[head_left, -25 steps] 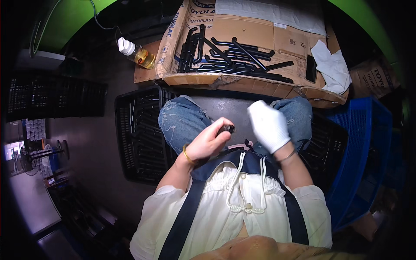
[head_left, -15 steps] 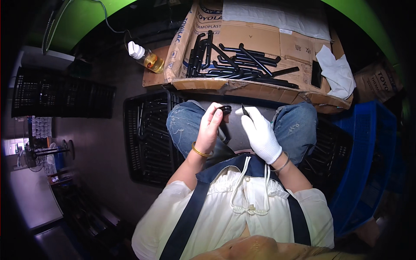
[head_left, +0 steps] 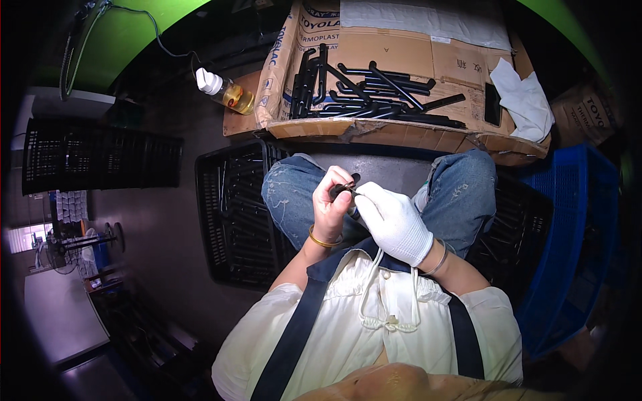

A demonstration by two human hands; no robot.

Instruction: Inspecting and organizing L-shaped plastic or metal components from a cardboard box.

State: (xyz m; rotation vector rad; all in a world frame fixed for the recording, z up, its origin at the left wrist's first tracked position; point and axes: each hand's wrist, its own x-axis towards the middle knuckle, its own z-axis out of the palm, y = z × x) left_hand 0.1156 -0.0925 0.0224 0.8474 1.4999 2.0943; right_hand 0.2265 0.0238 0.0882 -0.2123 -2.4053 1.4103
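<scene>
My bare left hand [head_left: 332, 204] is closed around a glossy black plastic part [head_left: 355, 178], apparently one of the bent-ended handles, held above my lap. Most of it is hidden by my fingers. A white knit glove covers my right hand [head_left: 394, 220], its fingers pinched together against the near side of that part. Whatever sits in the right fingertips is mostly covered; a thin dark tip shows there. Beyond my hands, several similar black handles [head_left: 394, 87] lie heaped in an open cardboard box [head_left: 455, 70].
Black crates of dark parts stand at my left [head_left: 207, 227] and right [head_left: 515, 227]. A blue crate [head_left: 568, 247] is farther right. A white-capped bottle of yellow liquid [head_left: 237, 99] stands left of the box; a white cloth [head_left: 521, 100] and a flat black object [head_left: 493, 103] lie at its right.
My hands have come together. The right hand has moved left onto the black part, and the left hand has turned and come slightly nearer. The view has shifted a little.
</scene>
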